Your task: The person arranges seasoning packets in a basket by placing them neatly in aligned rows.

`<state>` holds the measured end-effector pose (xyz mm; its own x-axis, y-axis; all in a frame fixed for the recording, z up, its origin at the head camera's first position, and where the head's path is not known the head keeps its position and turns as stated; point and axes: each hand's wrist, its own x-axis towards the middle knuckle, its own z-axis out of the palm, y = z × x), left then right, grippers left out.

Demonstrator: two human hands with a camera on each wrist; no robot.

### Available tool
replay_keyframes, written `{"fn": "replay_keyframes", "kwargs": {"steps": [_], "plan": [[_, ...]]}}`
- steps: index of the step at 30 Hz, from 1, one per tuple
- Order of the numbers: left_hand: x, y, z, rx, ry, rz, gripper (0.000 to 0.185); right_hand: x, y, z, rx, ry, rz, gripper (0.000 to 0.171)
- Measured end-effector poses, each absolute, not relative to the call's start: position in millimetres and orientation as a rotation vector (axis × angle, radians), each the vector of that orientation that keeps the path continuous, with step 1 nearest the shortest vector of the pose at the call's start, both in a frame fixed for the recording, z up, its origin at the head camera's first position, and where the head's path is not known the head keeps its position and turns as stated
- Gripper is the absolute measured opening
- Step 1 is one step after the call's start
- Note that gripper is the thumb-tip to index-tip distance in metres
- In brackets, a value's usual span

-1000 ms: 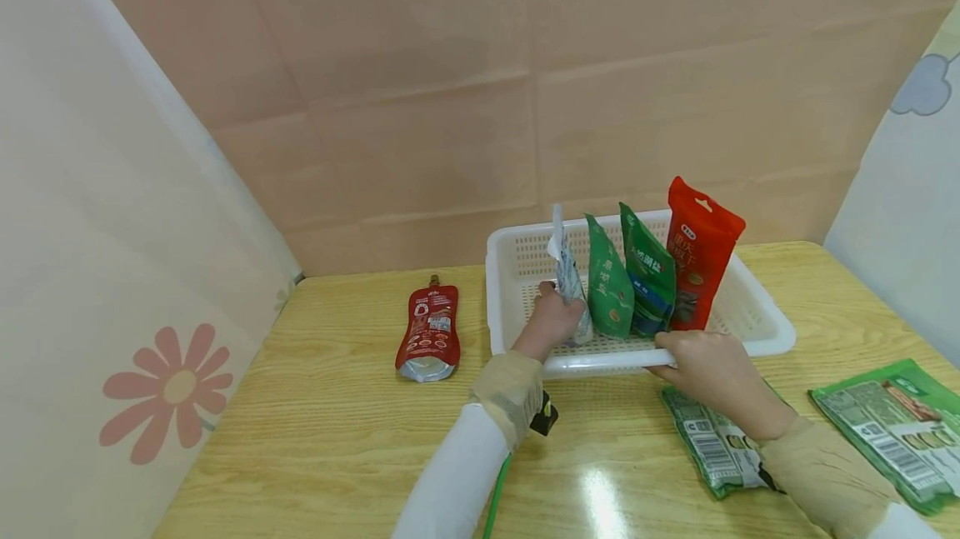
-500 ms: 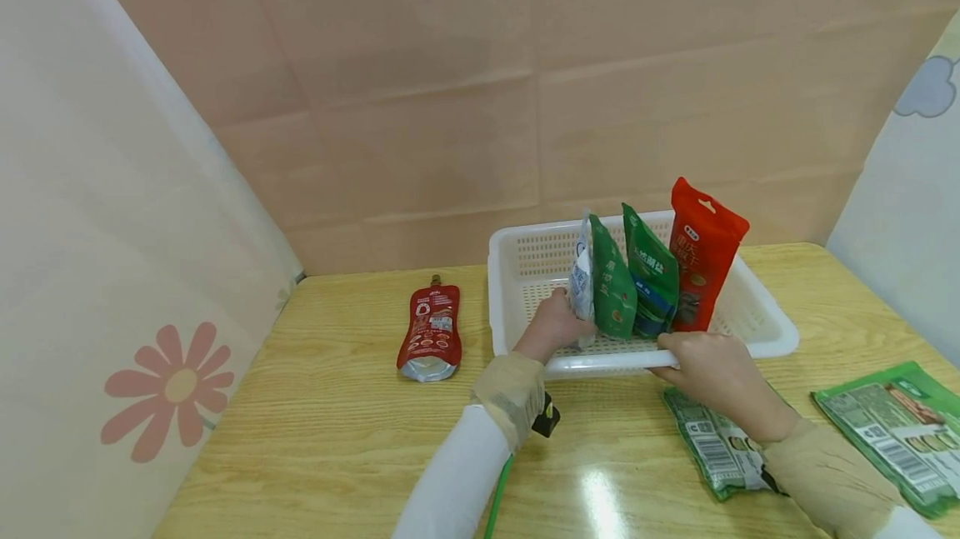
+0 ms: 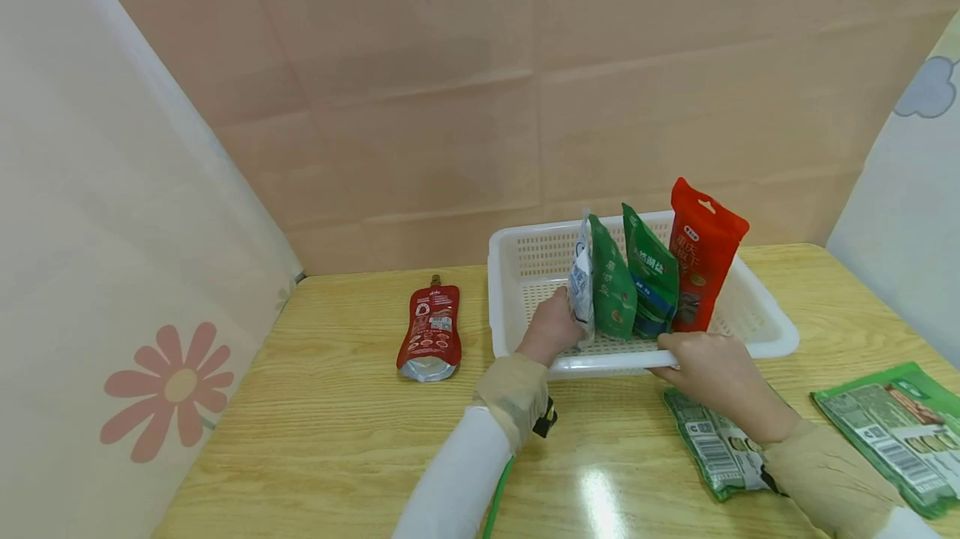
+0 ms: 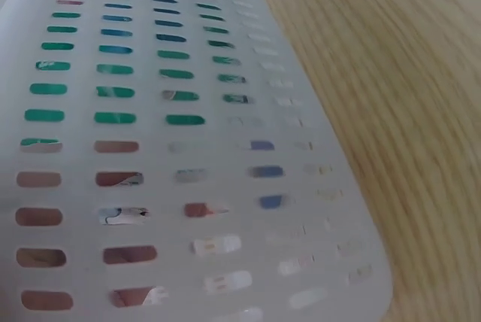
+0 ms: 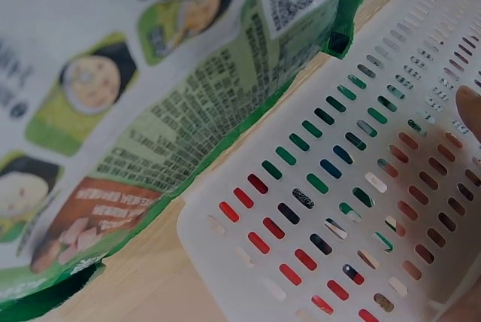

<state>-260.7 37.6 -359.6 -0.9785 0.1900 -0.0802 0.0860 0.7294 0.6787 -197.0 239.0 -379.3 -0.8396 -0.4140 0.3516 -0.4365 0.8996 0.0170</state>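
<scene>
A white slotted basket (image 3: 757, 331) sits on the wooden table (image 3: 337, 439), its long side running left to right, and four packets stand on end in it in a row. The left hand (image 3: 553, 324) is inside the basket, fingers curled round the lower part of a white packet (image 3: 579, 276) at the left end of the row. This packet stands upright on its short edge, long axis vertical, top pointing up and tipped slightly right, leaning against the green packet (image 3: 613, 289) just beside it. Further right come a blue-green packet (image 3: 652, 276) and a tall red packet (image 3: 699, 252). The right hand (image 3: 708, 368) grasps the basket's near rim, fingers over the edge. Under that wrist a green packet with a barcode (image 3: 708, 443) lies flat; another flat green packet (image 3: 896, 426) lies well to its right. A red spouted pouch (image 3: 430, 332) lies flat left of the basket, spout pointing far.
</scene>
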Motion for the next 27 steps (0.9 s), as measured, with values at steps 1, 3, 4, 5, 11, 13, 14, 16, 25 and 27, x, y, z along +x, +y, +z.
{"fn": "replay_keyframes", "kwargs": {"steps": [1,3,4,5,11,13,14,16,25,27], "plan": [[-260.8,38.2,-360.5,0.224,2.804,1.068,0.048,-197.1,238.9,-379.2,0.629,-2.712,0.09,0.031],[-260.8,39.3,-361.7,0.231,2.85,1.034,0.039,-197.3,238.8,-379.0,0.63,-2.71,0.09,0.032],[-260.9,40.0,-362.2,0.232,2.869,1.014,0.034,-197.4,238.8,-379.0,0.63,-2.71,0.093,0.031],[-260.9,40.6,-362.4,0.236,2.887,0.994,0.029,-197.5,238.7,-379.0,0.63,-2.71,0.094,0.031],[-262.1,43.8,-362.9,0.2,2.931,0.887,0.018,-197.8,238.5,-379.3,0.628,-2.717,0.108,0.031],[-262.9,44.5,-363.3,0.201,2.936,0.864,0.018,-197.9,238.6,-379.5,0.628,-2.718,0.107,0.031],[-263.0,44.5,-363.0,0.207,2.937,0.855,0.017,-198.0,238.8,-379.8,0.629,-2.716,0.106,0.031],[-263.0,44.4,-362.4,0.226,2.931,0.847,0.014,-198.2,239.1,-380.1,0.63,-2.712,0.101,0.03],[-261.9,44.3,-362.8,0.245,2.917,0.843,0.013,-197.5,239.3,-379.0,0.635,-2.705,0.097,0.03],[-261.5,44.3,-362.4,0.238,2.919,0.825,0.014,-197.4,239.1,-379.0,0.634,-2.701,0.099,0.03]]}}
